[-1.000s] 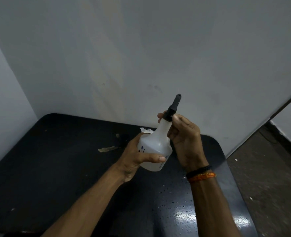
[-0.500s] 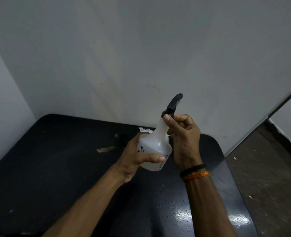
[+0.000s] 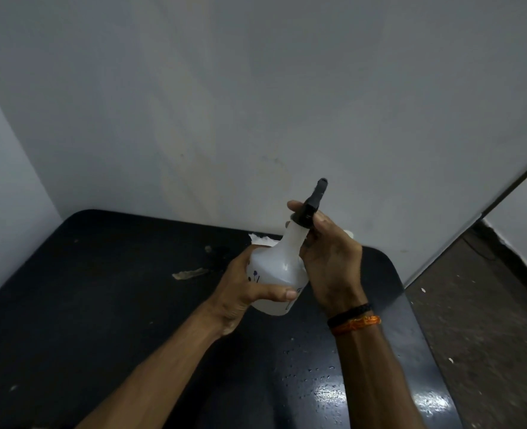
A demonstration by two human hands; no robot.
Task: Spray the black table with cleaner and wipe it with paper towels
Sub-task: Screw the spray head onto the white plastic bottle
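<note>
White paper towel (image 3: 263, 239) sits mostly hidden behind the spray bottle (image 3: 279, 270).

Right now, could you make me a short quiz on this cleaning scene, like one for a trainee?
1. True or false: the spray bottle stands on the black table.
2. Which hand grips the bottle's body? A) left hand B) right hand
3. Fill in: the right hand holds the bottle at its black ____.

Key:
1. False; both hands hold it above the table.
2. A.
3. Sprayer head.
</note>
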